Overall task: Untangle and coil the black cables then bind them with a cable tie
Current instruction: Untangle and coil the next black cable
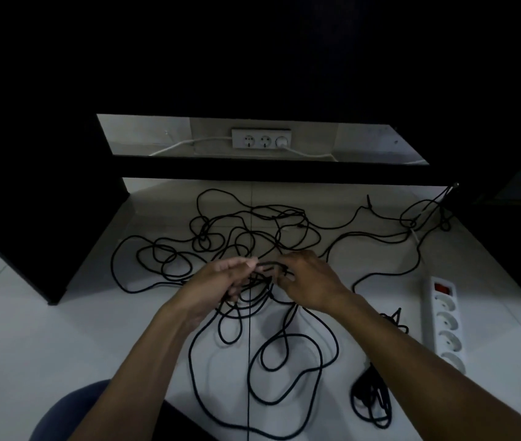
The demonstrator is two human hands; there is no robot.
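Long black cables [221, 230] lie in a loose tangle across the white floor, with more loops [287, 354] trailing toward me. My left hand [221, 278] and my right hand [306, 278] are raised over the middle of the tangle, close together. Between them runs a short bunch of black cable strands [270, 265]. My left hand pinches one end of that bunch with thumb and fingertips. The fingers of my right hand curl round the other end. Several loops hang down from both hands.
A white power strip [443, 316] with a red switch lies on the floor at the right. Beside it sit a small bundled black cable [370, 399] and a thin black piece [394, 316]. Dark furniture [30, 218] flanks both sides. A wall socket row [261, 139] with white cords is behind.
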